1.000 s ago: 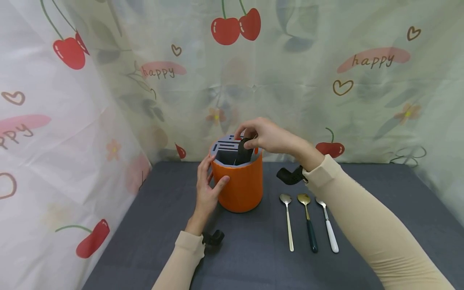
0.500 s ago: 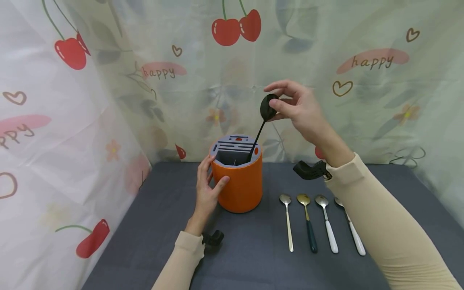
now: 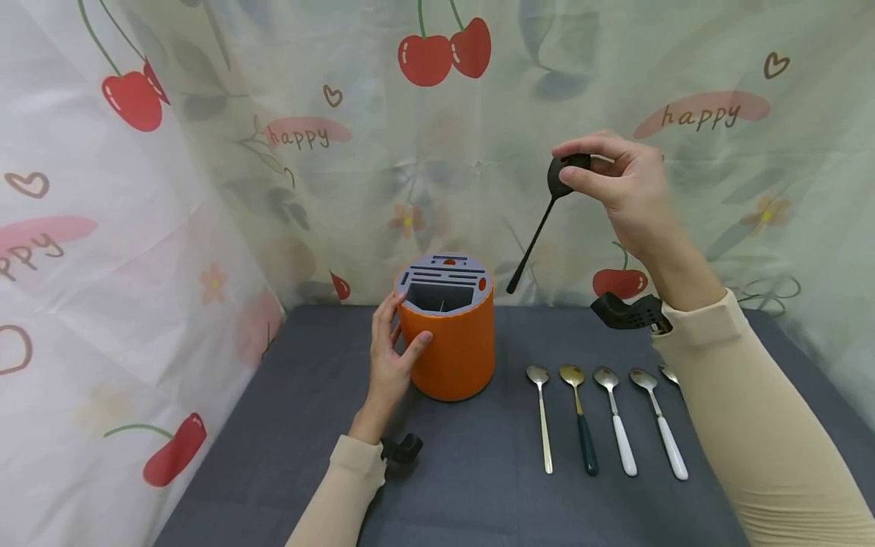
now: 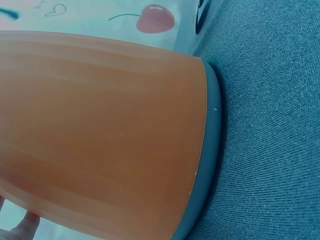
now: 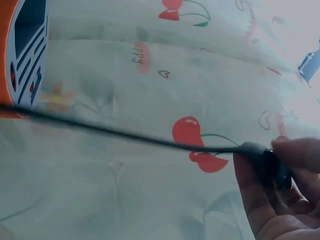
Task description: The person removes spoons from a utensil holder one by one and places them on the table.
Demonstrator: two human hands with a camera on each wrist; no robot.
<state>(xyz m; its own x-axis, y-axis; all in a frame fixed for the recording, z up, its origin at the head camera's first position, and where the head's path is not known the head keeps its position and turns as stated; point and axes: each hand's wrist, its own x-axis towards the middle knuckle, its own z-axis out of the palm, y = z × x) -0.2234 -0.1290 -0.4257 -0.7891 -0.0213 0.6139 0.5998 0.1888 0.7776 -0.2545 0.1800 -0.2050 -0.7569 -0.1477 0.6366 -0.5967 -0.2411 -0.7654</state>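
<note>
In the head view my right hand (image 3: 629,182) pinches a black spoon (image 3: 559,181) by its bowl. The thin handle slants down to the left, its end in the air to the right of an orange utensil holder (image 3: 456,353). The right wrist view has the same spoon (image 5: 125,134) running from the fingertips towards the holder. My left hand (image 3: 393,361) grips the holder's left side, thumb on the front wall and fingers up near the rim. The holder (image 4: 105,135) fills most of the left wrist view, standing upright on its base.
Right of the holder, several spoons lie side by side on the dark grey tablecloth (image 3: 478,471): a silver one (image 3: 538,374), a gold one with a dark handle (image 3: 573,375) and white-handled ones (image 3: 607,378). A patterned curtain (image 3: 478,167) stands behind. The right sleeve (image 3: 752,403) covers part of the rightmost spoon.
The right hand has drawn the black spoon up out of the holder's compartment and carried it right. More spoons show from behind the right arm. The left hand has stayed in place.
</note>
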